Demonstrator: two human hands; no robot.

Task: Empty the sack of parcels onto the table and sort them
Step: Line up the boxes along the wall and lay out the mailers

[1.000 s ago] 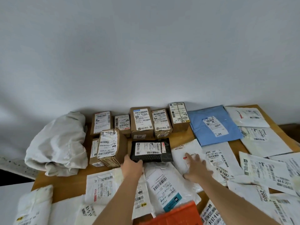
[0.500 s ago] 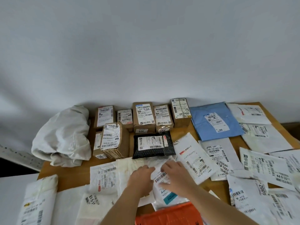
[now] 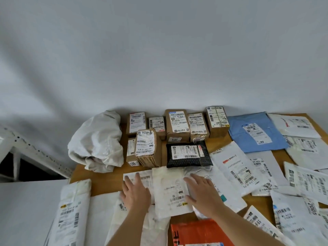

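Lying flat at the lower centre of the frame, a white mailer (image 3: pixel 170 193) is the parcel now in hand. The left hand (image 3: pixel 135 193) rests just beside its left edge, on a labelled mailer (image 3: pixel 142 178) partly under it; the right hand (image 3: pixel 201 191) lies along its right edge. Both hands are flat with fingers straight and spread. Neither grip is closed on anything; they press and smooth rather than hold.

Change noted: one second ago the left hand was at the black padded parcel (image 3: pixel 188 154) and the right on the mailers beside it. Half a second ago both had come together over the centre pile. They have since parted to flank the white mailer. Judgement: the black parcel is placed, and this mailer is being squared into the flat group.

The sack (image 3: pixel 96 142) sits crumpled and apparently emptied at the left rear of the counter (image 3: pixel 104 176). Brown boxes (image 3: pixel 175 125) stand in a row along the rear wall, with two more (image 3: pixel 147 148) in front, the black parcel just right of these. A blue mailer (image 3: pixel 255 132) and overlapping white mailers (image 3: pixel 237 169) fill the right side. An orange mailer (image 3: pixel 200 231) lies at the bottom edge.

Sorting appears well advanced: boxes are grouped, flat mailers remain loosely overlapped.
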